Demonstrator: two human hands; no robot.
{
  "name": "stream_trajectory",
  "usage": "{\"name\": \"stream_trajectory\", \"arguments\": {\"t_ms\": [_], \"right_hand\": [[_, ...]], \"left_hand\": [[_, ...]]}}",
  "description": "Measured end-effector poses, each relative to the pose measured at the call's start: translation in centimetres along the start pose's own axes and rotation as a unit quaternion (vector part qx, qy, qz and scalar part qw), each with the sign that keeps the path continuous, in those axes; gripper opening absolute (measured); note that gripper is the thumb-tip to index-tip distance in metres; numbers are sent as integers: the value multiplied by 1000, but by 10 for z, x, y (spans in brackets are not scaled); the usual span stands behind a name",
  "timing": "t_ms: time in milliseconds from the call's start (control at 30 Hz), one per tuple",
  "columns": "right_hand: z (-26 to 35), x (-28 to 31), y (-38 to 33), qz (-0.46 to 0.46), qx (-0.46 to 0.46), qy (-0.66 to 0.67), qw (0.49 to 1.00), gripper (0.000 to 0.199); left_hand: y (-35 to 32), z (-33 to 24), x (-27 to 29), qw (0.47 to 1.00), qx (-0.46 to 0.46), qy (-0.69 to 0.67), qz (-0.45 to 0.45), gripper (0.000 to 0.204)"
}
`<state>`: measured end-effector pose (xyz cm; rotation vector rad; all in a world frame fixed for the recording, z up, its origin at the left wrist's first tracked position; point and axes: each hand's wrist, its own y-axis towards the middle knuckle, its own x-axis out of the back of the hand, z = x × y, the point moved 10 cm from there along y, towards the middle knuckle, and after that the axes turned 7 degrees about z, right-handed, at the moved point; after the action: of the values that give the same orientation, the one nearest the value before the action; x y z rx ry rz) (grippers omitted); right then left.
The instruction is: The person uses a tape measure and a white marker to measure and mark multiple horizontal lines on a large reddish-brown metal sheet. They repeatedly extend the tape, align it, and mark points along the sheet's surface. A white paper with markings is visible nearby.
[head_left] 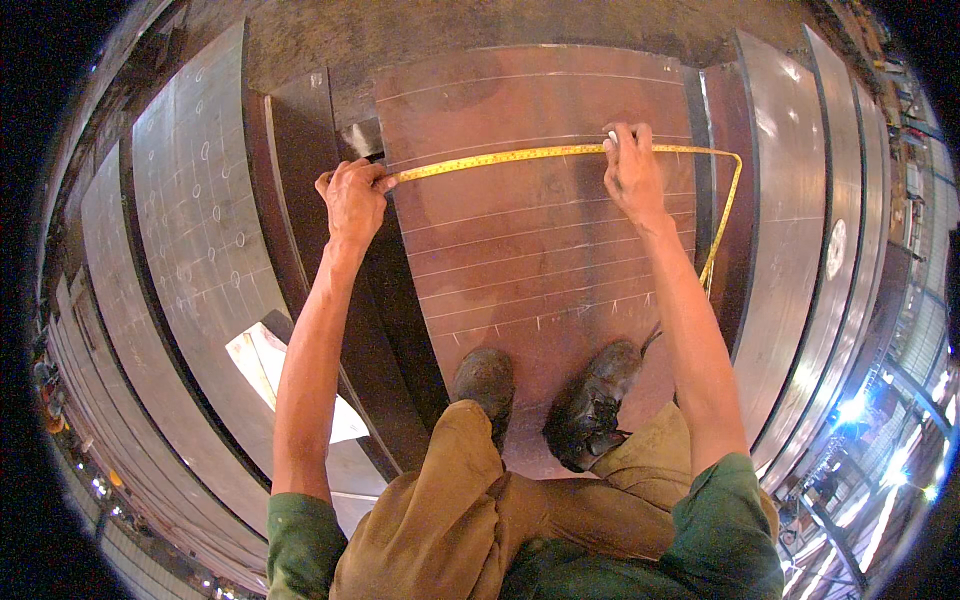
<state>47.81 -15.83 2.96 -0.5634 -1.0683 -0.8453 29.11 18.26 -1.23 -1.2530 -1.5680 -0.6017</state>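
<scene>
Knees in tan trousers point(450, 510) and two dark work boots point(590, 405) are planted on a rust-brown steel plate point(540, 230) ruled with chalk lines. A yellow measuring tape point(500, 157) is stretched across the plate's upper part. Its near end is pinched at the plate's left edge by the left hand point(352, 200), fingers curled shut on it. The tape is pressed flat by the right hand point(630, 170), fingers together; the spare length is looped past the plate's right edge. For a true reading, the tape is best kept taut and parallel to the chalk lines.
</scene>
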Motion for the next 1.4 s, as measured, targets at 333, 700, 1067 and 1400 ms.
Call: {"name": "stream_trajectory", "arguments": {"t_ms": [333,700,1067,1400], "right_hand": [[42,-26,-24,-42,-44,92,994,17],[50,-22,-34,-80,-83,47,992,18],[55,-23,-31,-73,-66,33,995,19],[57,-27,-29,-71,-59,21,996,18]], "left_hand": [[-1,-1,1,1000,0,-1,-4,19],[-2,2,2,1000,13,-16,2,17],[-1,1,2,1000,13,-17,7,16],[-1,0,1,1000,16,-9,16,16]]}}
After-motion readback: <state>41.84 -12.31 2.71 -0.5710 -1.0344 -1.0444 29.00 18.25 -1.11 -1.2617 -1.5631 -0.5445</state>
